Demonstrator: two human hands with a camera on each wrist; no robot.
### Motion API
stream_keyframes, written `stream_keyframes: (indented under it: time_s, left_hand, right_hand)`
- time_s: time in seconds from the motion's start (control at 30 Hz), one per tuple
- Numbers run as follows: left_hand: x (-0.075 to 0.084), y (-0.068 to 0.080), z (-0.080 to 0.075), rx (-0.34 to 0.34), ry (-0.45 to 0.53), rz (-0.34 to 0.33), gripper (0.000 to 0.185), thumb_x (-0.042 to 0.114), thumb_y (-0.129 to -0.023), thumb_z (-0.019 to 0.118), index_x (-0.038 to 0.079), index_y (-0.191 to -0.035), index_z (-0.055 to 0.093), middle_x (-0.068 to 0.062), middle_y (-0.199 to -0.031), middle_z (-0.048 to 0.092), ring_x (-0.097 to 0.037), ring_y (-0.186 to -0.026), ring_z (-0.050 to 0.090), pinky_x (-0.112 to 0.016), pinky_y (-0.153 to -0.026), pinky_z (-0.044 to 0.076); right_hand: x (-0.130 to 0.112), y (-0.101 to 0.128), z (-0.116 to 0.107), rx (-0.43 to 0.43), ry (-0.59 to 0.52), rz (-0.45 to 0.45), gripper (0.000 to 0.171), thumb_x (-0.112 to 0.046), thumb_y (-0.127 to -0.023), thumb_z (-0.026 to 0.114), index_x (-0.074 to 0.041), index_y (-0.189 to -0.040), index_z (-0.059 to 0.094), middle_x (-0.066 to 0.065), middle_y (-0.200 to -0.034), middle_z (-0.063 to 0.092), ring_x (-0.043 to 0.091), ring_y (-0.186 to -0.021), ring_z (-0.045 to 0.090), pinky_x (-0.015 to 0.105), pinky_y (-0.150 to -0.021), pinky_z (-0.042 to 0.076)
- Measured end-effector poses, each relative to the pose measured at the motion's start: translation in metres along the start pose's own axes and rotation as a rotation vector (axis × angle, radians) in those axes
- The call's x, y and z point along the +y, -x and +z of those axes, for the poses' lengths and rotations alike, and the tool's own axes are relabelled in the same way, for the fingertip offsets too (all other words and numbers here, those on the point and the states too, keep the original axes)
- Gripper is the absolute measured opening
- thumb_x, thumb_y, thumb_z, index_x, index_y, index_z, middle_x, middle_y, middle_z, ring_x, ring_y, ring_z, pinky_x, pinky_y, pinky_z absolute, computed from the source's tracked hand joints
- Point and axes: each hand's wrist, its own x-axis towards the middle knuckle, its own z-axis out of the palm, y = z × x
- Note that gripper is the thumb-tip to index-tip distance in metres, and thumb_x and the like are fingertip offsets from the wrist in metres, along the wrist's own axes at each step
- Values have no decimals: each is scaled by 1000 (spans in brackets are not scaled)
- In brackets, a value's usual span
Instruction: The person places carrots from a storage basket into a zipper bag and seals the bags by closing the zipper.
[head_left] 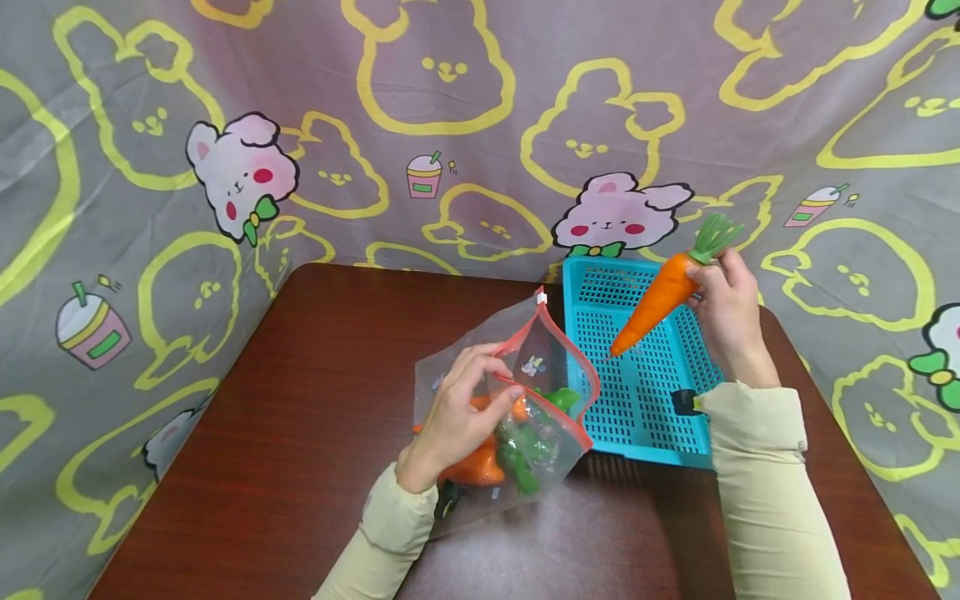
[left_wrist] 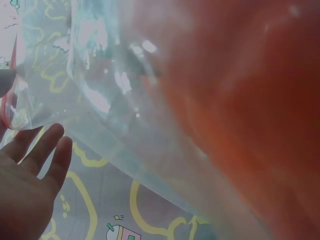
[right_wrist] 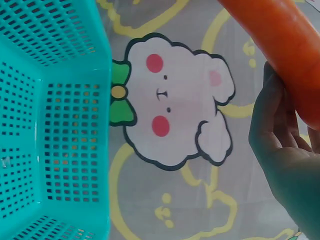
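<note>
My right hand (head_left: 729, 310) holds the toy carrot (head_left: 660, 302) by its leafy end above the teal basket (head_left: 637, 417); my left hand (head_left: 457, 417) pinches the zip bag (head_left: 525, 392) near its mouth on the desk (head_left: 300, 417); best to lower the carrot tip-first, clear of the rim.

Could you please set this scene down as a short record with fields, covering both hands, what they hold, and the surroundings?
Left hand: left hand pinches the red-edged rim of the clear plastic zip bag, keeping its mouth open.
Bag contents: orange and green toy vegetables.
Right hand: right hand has its grip on the orange plastic toy carrot with green top, tip pointing down-left, in the air above the basket.
Basket: turquoise perforated plastic basket, right of the bag.
Surface: dark brown wooden table.
Backdrop: grey cloth with rabbit print.
</note>
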Motion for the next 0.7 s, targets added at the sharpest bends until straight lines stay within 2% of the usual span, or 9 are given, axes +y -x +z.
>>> stream_keyframes:
  time_s: [0.23, 0.37, 0.57, 0.7]
  left_hand:
    - [-2, 1, 1, -2, -1, -1, 18, 11, -84, 72, 9, -97, 59, -10, -126, 61, -23, -116, 56, -38, -100, 45]
    - [-1, 1, 1, -5, 2, -14, 18, 12, -85, 72, 9, -97, 59, -10, -127, 60, -23, -117, 55, -38, -100, 46]
    - [1, 1, 0, -13, 4, -41, 18, 14, -85, 72, 10, -97, 59, -9, -128, 60, -21, -118, 55, -38, -101, 45]
    - [1, 1, 0, -13, 4, -43, 18, 14, -85, 72, 10, -97, 59, -9, -127, 60, -21, -118, 55, -38, -101, 45]
  right_hand:
    - [-8, 4, 2, 1, -41, -35, 23, -6, -95, 46, -7, -118, 50, 6, -101, 61, 16, -87, 64, 22, -67, 52]
    - [-11, 6, 3, -9, -74, -44, 24, -7, -96, 46, -6, -119, 49, 7, -103, 62, 18, -93, 67, 23, -70, 54]
    - [-16, 7, 5, 2, -139, -78, 23, -6, -95, 48, -5, -117, 49, 9, -104, 63, 20, -92, 66, 22, -66, 49]
    - [-21, 8, 7, 2, -181, -101, 22, -5, -94, 50, -3, -116, 50, 10, -106, 62, 21, -93, 67, 23, -69, 52]
